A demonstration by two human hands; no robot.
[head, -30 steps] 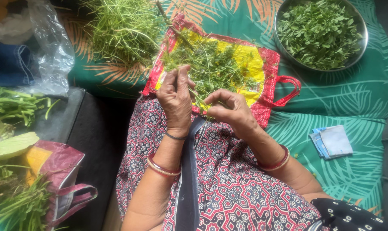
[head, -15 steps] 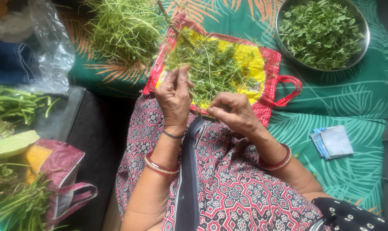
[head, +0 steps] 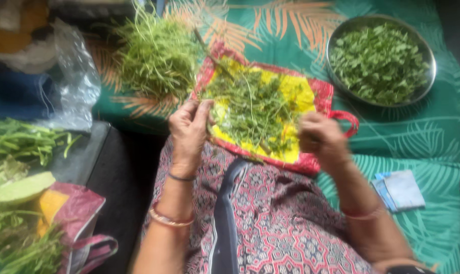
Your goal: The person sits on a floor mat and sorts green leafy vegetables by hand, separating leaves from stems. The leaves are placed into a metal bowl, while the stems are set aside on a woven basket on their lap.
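My left hand [head: 188,131] is at the left edge of a red and yellow cloth bag [head: 318,90] lying flat on my lap and the bed. Its fingertips pinch a thin green herb sprig [head: 212,109]. A loose heap of leafy herb stems [head: 252,109] covers the bag. My right hand [head: 321,137] is blurred, with curled fingers, over the bag's right edge near its red handle [head: 349,116]. What it holds is not visible. A round steel bowl [head: 432,61] of plucked green leaves [head: 379,61] stands at the far right.
A pile of bare green stems [head: 159,56] lies at the back on the green leaf-print sheet [head: 422,137]. A clear plastic bag [head: 75,81], green vegetables [head: 22,139] and a maroon bag [head: 75,213] are on the left. Blue and white packets [head: 399,190] lie on the right.
My right hand has pulled away from the left hand and swung right, to the bag's handle. My left hand shifted slightly left. The view has tilted and blurred.
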